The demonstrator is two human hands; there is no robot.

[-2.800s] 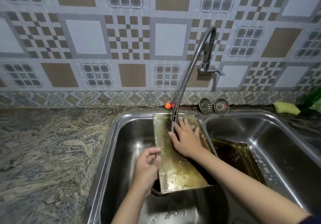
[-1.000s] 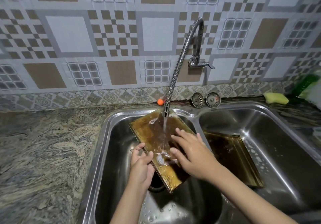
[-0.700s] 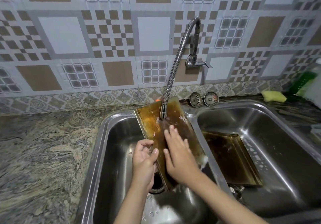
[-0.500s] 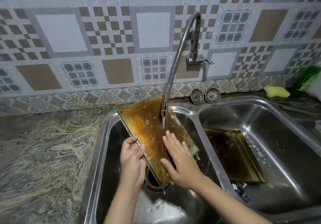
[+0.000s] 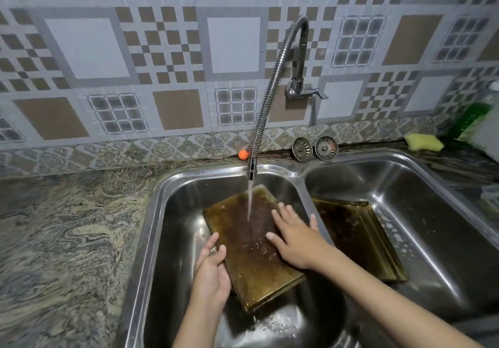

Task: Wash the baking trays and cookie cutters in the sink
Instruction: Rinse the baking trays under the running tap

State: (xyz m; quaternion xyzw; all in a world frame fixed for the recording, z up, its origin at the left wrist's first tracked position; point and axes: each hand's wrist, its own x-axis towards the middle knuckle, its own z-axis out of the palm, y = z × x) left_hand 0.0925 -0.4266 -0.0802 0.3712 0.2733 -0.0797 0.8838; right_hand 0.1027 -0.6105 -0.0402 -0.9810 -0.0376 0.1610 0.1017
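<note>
Stainless steel sink (image 5: 162,212) with 2 basins holds the work; in the left basin the baking tray (image 5: 251,253), brown with baked-on grease, now lies lowered and nearly flat under the tap (image 5: 251,169), where 0.5 s ago it was tipped up steeply against the basin's back-left corner; the water stream (image 5: 249,202) falls onto its far half and runs down the face. The left hand (image 5: 210,274) has its grip closed on the tray's left edge, thumb over the rim; the right hand (image 5: 294,237) lies flat and spread on the tray's right side, grasping nothing, fingers splayed toward the divider between the basins. A second tray (image 5: 359,237) leans in the right basin, against the divider side, equally stained. At the tabletop's back edge stand 2 drain strainers (image 5: 314,149), and a yellow sponge (image 5: 424,142) rests toward the back-right corner, well apart from both hands. My reading: levelling the tray lets water sheet across the whole face for rinsing and rubbing by bare palm; the grease looks far from gone, so washing is at an early stage, and no cookie cutters are visible.
</note>
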